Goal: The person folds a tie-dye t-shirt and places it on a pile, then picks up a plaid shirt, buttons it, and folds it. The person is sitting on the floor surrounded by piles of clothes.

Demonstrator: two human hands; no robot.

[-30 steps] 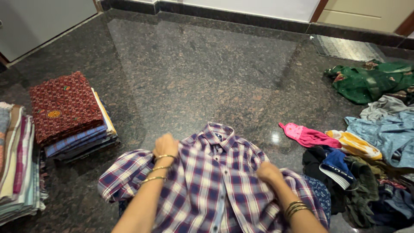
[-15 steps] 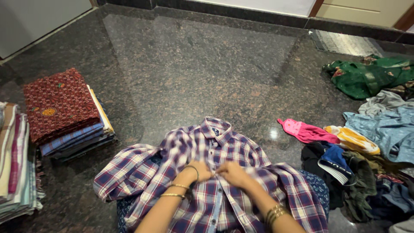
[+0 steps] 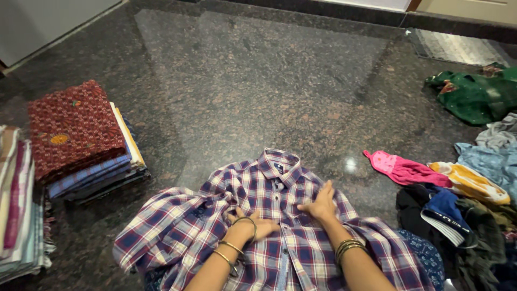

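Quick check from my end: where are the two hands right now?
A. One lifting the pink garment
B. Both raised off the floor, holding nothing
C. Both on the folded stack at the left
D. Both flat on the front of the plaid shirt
D: the left hand and the right hand both press on the chest of the plaid shirt, spread on the dark stone floor, either side of its button strip.

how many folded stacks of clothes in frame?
2. One topped by a red patterned cloth left of the plaid shirt; a second stack at the left edge, partly cut off. More may lie outside the frame.
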